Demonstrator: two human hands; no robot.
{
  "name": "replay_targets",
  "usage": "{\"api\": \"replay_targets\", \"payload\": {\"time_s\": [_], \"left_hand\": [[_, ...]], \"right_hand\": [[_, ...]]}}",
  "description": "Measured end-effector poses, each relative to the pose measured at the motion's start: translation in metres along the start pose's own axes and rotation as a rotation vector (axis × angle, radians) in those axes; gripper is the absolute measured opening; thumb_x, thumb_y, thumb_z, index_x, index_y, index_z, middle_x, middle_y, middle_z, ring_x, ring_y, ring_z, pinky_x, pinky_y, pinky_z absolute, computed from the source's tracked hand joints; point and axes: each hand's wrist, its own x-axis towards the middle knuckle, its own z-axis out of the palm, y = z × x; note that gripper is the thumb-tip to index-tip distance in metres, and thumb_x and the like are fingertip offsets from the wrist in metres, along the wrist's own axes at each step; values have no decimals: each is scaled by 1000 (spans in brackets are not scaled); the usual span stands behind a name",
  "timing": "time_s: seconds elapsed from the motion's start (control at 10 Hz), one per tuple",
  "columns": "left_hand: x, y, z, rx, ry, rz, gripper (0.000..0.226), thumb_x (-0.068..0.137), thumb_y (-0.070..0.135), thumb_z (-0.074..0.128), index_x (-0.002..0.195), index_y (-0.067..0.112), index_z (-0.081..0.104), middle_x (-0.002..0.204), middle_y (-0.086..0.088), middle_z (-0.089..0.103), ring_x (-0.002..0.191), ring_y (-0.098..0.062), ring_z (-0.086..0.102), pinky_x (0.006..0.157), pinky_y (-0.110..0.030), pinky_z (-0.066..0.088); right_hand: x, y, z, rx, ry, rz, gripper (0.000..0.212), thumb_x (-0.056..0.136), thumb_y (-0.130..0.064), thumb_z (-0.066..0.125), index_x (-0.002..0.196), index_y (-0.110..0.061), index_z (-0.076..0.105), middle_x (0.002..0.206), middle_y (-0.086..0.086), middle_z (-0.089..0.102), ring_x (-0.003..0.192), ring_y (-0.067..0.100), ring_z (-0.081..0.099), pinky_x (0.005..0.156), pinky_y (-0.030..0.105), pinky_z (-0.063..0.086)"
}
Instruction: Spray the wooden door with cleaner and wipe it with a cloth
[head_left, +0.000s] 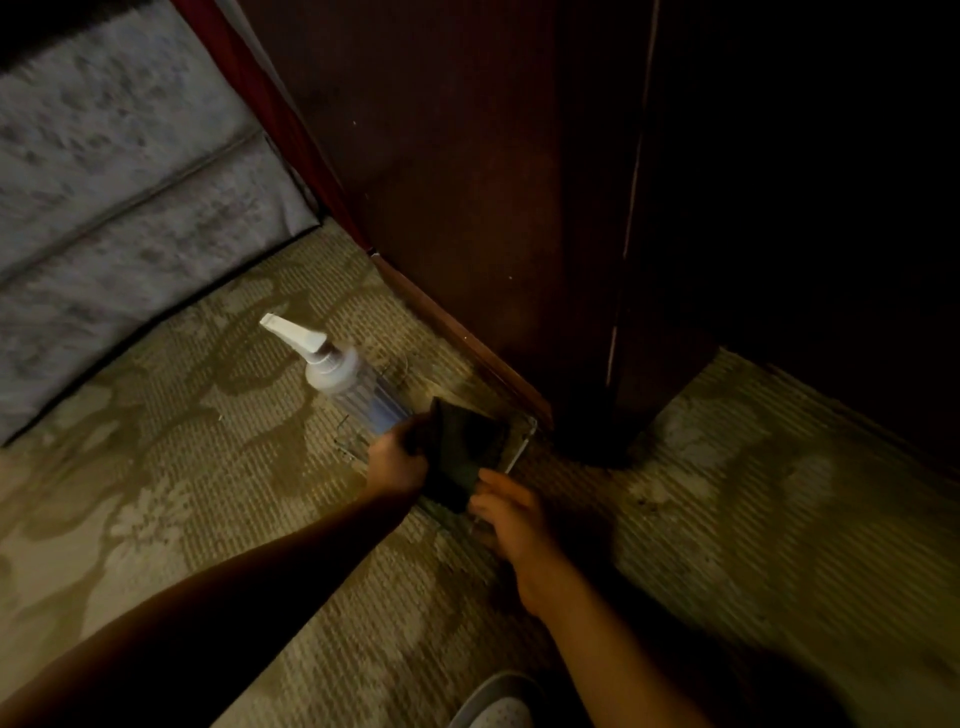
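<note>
While the left hand (397, 457) grips one edge of a dark cloth (462, 452) and the right hand (506, 512) pinches its near corner, a clear spray bottle (343, 379) with a white nozzle leans just beside them on the patterned carpet (182, 467), near the foot of the wooden door (467, 182). Its label is too blurred to read.

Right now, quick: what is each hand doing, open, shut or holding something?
Left hand: grips the dark cloth by its left edge.
Right hand: at the cloth's lower end; grip cannot be told, too blurred.
</note>
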Motion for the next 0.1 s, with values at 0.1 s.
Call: {"api": "replay_targets", "payload": {"time_s": [0.1], "left_hand": [[3, 6, 0, 40, 41, -22, 42, 96, 3, 68, 137, 12, 69, 129, -11, 73, 121, -30, 69, 94, -27, 46]], "right_hand": [[-11, 2, -11, 27, 9, -12, 36, 101, -7, 55, 135, -17, 61, 132, 4, 65, 109, 13, 64, 84, 25, 52]]}}
